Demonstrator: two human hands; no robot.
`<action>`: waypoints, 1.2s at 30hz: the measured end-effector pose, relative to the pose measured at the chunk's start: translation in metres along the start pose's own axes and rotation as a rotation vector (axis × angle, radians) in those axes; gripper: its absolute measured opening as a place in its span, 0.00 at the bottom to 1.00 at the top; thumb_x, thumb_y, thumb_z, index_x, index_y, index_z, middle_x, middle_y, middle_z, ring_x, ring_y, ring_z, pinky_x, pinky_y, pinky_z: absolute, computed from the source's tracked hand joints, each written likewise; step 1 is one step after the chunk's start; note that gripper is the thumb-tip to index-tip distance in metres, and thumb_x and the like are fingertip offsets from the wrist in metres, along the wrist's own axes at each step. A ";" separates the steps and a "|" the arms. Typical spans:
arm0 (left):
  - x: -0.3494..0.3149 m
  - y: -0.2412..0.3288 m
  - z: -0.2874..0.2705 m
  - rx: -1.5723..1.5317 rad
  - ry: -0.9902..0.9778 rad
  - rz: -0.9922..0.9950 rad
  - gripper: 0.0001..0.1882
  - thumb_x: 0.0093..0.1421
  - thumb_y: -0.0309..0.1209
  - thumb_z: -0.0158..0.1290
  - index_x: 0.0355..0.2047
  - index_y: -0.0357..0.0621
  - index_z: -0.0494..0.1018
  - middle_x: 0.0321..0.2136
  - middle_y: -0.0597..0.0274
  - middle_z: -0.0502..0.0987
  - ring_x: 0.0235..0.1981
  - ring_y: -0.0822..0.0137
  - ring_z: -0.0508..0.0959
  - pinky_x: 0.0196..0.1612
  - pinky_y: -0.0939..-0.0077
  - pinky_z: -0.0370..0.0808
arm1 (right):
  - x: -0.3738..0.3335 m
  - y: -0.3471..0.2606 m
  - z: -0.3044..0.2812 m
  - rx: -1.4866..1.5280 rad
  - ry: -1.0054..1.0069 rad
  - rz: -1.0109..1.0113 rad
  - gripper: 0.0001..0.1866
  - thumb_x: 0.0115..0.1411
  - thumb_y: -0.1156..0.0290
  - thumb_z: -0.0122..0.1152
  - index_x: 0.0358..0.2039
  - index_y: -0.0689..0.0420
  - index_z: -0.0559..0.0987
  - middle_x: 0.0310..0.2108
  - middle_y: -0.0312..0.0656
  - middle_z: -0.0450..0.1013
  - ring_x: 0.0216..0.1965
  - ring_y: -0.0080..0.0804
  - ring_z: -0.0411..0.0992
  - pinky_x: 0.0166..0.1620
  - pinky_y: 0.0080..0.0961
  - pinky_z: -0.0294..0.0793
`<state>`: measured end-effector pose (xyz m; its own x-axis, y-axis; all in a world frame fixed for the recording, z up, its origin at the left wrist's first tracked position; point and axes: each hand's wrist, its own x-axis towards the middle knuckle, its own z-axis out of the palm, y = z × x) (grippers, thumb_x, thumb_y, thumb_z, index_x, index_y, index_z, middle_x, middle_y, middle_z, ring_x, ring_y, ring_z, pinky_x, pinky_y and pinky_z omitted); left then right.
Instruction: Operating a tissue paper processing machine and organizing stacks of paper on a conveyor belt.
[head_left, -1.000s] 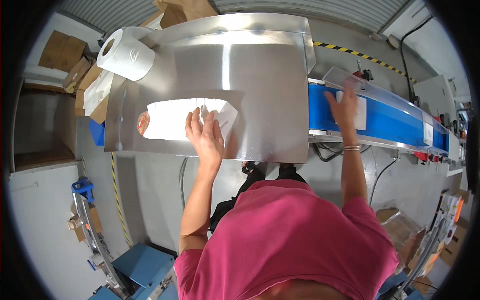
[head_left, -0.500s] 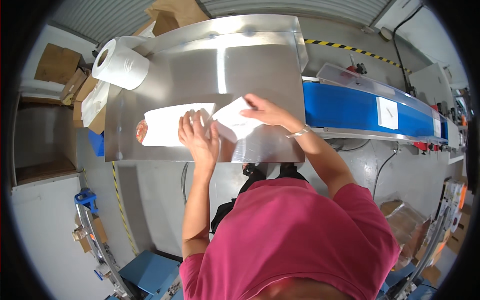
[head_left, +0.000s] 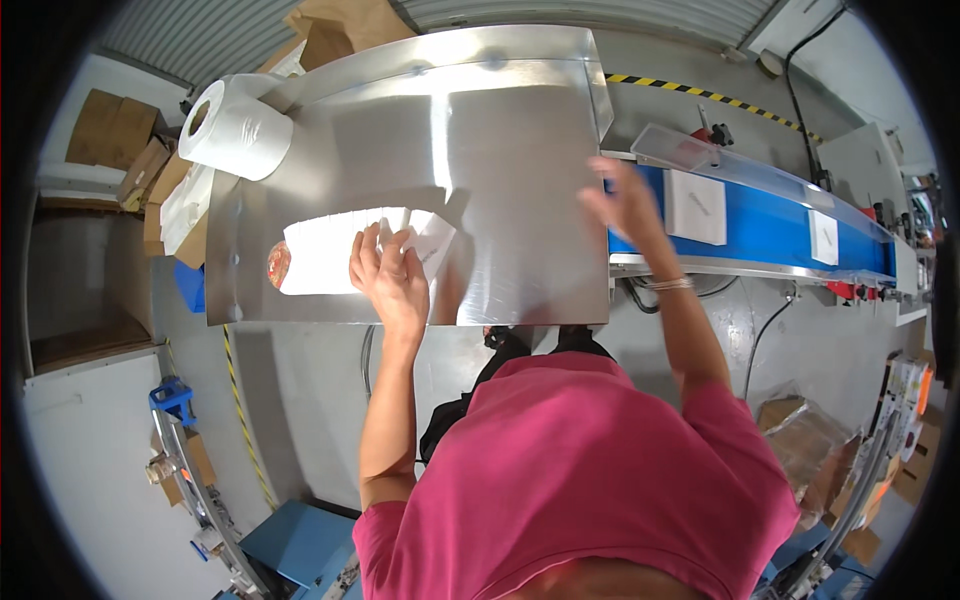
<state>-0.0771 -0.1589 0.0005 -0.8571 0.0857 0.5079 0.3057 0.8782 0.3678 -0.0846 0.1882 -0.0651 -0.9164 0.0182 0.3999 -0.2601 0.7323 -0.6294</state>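
A row of overlapping white packets (head_left: 325, 252) lies along the near left part of the metal table (head_left: 520, 130). At its left end a red patterned piece (head_left: 279, 266) shows. My left hand (head_left: 393, 285) rests on the right part of the row, its fingers bent and gripping one of the packets there. Beyond those fingers the last packet (head_left: 430, 240) lies tilted, with small print on it. My right hand (head_left: 628, 205), slightly blurred, hovers over the table's right edge and the start of the blue conveyor belt (head_left: 765, 215). It holds nothing and its fingers are apart.
One white packet (head_left: 695, 207) lies on the belt near my right hand, with another (head_left: 823, 238) farther along. A clear plastic guard (head_left: 740, 165) runs along the belt's far side. A large white roll (head_left: 238, 130) stands at the table's far left, beside cardboard boxes (head_left: 110, 128).
My right hand has moved right from the packets to the belt, letting go of the white packet it held. Another packet now lies near the belt's start; the earlier one has travelled right.
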 end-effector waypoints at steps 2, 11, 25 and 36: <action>0.000 0.000 -0.001 -0.002 -0.020 -0.001 0.16 0.50 0.19 0.54 0.40 0.47 0.75 0.53 0.51 0.65 0.58 0.47 0.61 0.59 0.51 0.54 | 0.027 -0.065 0.035 0.291 -0.354 0.004 0.28 0.51 0.70 0.66 0.53 0.53 0.70 0.50 0.44 0.68 0.51 0.39 0.68 0.49 0.31 0.71; 0.006 -0.001 0.003 0.024 0.006 -0.016 0.19 0.56 0.37 0.56 0.46 0.42 0.72 0.55 0.44 0.63 0.60 0.41 0.55 0.60 0.47 0.51 | 0.053 -0.102 0.113 0.402 -0.468 -0.259 0.24 0.56 0.64 0.61 0.51 0.59 0.69 0.45 0.44 0.69 0.45 0.33 0.67 0.47 0.27 0.70; 0.007 -0.019 0.002 0.089 0.008 -0.029 0.16 0.55 0.23 0.53 0.45 0.42 0.73 0.51 0.50 0.67 0.56 0.49 0.62 0.57 0.53 0.57 | -0.028 0.032 -0.046 -0.901 0.156 0.567 0.26 0.55 0.59 0.63 0.51 0.58 0.72 0.45 0.52 0.71 0.47 0.44 0.69 0.49 0.31 0.68; 0.007 -0.014 0.000 0.082 -0.048 -0.048 0.22 0.54 0.31 0.55 0.50 0.39 0.69 0.52 0.45 0.65 0.56 0.45 0.61 0.57 0.50 0.55 | 0.098 -0.114 0.112 0.465 -0.650 -0.081 0.40 0.51 0.67 0.65 0.63 0.53 0.57 0.62 0.49 0.57 0.58 0.42 0.61 0.55 0.34 0.67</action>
<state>-0.0876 -0.1701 -0.0009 -0.8892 0.0632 0.4531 0.2308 0.9172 0.3249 -0.1791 0.0298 -0.0284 -0.8461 -0.5273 0.0783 -0.3021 0.3532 -0.8854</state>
